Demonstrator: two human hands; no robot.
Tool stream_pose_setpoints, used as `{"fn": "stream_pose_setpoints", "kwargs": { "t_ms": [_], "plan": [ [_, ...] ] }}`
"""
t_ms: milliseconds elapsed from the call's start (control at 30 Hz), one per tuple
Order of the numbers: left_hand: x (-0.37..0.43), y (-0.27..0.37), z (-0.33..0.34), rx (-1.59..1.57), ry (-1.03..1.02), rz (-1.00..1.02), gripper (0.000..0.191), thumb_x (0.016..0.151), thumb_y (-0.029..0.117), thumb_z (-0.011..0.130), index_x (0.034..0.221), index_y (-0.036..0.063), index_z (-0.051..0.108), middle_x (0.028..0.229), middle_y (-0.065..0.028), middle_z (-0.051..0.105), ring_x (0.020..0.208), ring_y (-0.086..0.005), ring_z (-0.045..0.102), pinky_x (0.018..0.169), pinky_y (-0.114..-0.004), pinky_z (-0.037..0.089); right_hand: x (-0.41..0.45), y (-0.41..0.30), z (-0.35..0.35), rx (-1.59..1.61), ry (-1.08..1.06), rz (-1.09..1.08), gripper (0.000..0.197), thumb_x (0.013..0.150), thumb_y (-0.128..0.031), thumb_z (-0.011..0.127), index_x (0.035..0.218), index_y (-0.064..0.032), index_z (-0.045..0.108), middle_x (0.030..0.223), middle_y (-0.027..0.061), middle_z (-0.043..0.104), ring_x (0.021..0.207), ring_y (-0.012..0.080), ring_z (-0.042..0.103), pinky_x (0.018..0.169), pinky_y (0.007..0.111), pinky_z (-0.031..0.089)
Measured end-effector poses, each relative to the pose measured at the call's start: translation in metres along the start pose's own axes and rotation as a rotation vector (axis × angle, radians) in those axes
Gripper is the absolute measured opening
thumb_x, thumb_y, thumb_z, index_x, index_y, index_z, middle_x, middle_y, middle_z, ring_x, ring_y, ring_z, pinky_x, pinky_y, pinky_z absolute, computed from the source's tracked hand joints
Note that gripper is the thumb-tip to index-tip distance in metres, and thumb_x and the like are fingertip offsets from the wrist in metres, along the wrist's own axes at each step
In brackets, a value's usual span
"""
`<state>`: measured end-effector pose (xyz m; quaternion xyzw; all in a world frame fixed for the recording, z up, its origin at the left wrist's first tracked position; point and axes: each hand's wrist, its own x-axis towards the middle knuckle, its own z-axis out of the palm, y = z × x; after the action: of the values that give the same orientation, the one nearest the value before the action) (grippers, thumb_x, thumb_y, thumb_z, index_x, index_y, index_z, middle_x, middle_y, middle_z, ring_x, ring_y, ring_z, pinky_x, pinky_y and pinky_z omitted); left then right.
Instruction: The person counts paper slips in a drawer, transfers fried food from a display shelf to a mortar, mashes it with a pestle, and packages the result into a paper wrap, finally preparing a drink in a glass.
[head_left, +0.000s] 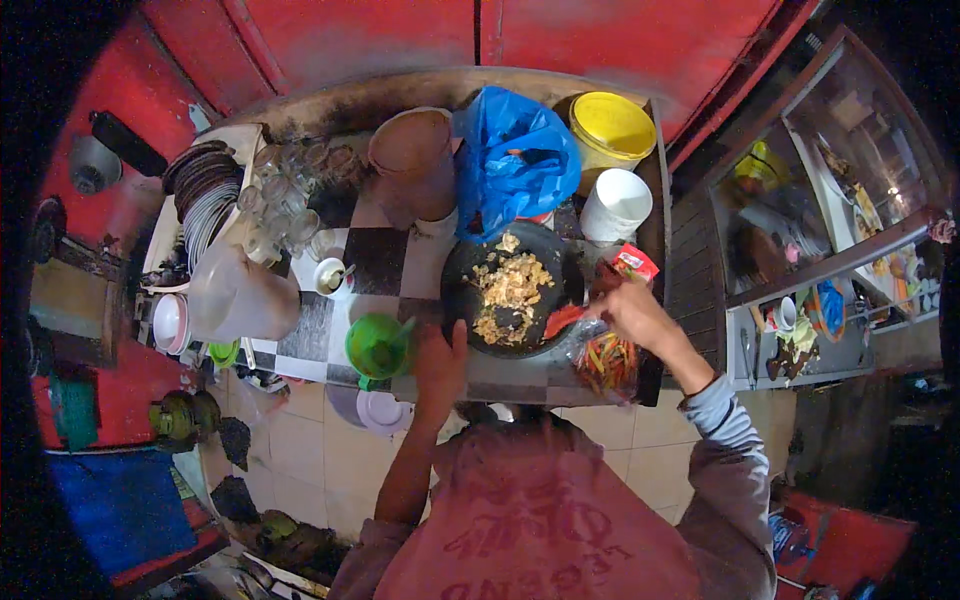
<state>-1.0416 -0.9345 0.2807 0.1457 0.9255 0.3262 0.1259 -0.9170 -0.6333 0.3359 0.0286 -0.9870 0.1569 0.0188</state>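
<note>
A dark round stone mortar (491, 262) stands near the counter's front edge, with a crumbled pale brown food (517, 289) spread in it. My right hand (637, 311) is closed around the handle of a red spatula-like utensil (562, 321), whose flat end lies at the mortar's right rim. At the mortar's lower left rim rests my left hand (441, 367), fingers apart; whether it touches the rim is hard to tell. Just left of it is a green plastic cup (375, 346). Below my right hand lies a clear bag of sliced red and green chillies (607, 364), beside a red packet (636, 262).
Behind the mortar are a blue plastic bag (517, 165), a yellow-lidded bucket (613, 124), a white tub (619, 206) and a brownish bucket (411, 154). Leftward stand a small white cup with a spoon (330, 276), a translucent container (240, 296), glass mugs (281, 199) and stacked plates (206, 210).
</note>
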Motion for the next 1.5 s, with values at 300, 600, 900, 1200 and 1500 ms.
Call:
{"fn": "stream_pose_setpoints", "kwargs": {
  "t_ms": [300,600,900,1200,1500],
  "plan": [
    [-0.001,0.008,0.014,-0.212,-0.033,0.049,0.051,0.096,0.039,0.044,0.121,-0.0044,0.05,0.117,-0.0289,0.052,0.105,-0.0451,0.051,0.095,-0.048,0.039,0.02,-0.097,0.101,0.068,0.235,0.243,0.034,0.067,0.001,0.061,0.098,-0.0102,0.069,0.101,0.015,0.063,0.09,0.0317,0.063,0.072,0.039,0.053],
    [0.006,0.001,-0.019,-0.261,0.053,0.018,0.057,0.094,0.051,0.043,0.091,-0.0043,0.057,0.083,-0.0262,0.061,0.082,-0.0421,0.06,0.072,-0.048,0.045,0.005,-0.06,-0.013,0.063,0.105,0.221,0.014,0.067,-0.002,0.067,0.078,-0.0095,0.071,0.081,0.0079,0.067,0.073,0.0272,0.065,0.065,0.039,0.052],
    [0.0,0.0,-0.006,-0.186,0.119,0.014,0.055,0.094,0.049,0.043,0.094,-0.0041,0.058,0.084,-0.0259,0.063,0.082,-0.0447,0.061,0.07,-0.049,0.046,0.027,-0.09,0.074,0.042,0.216,0.186,0.023,0.065,-0.004,0.068,0.087,-0.0091,0.07,0.088,0.0121,0.064,0.077,0.031,0.064,0.069,0.041,0.052],
    [0.005,0.006,-0.009,-0.291,0.128,0.058,0.055,0.094,0.049,0.043,0.105,-0.0036,0.055,0.088,-0.0268,0.063,0.085,-0.0451,0.061,0.073,-0.05,0.046,0.014,-0.063,0.079,-0.092,0.245,0.256,0.011,0.066,-0.009,0.066,0.076,-0.0073,0.071,0.076,0.0162,0.067,0.065,0.0319,0.065,0.063,0.045,0.052],
    [0.03,-0.001,0.028,0.084,0.056,-0.017,0.059,0.092,0.051,0.043,0.1,-0.0057,0.057,0.091,-0.03,0.062,0.086,-0.0475,0.059,0.076,-0.053,0.046,0.001,-0.021,0.07,-0.074,0.11,0.572,0.011,0.073,-0.015,0.07,0.078,-0.0065,0.072,0.069,0.0189,0.064,0.067,0.0347,0.065,0.062,0.043,0.052]
  ]
}}
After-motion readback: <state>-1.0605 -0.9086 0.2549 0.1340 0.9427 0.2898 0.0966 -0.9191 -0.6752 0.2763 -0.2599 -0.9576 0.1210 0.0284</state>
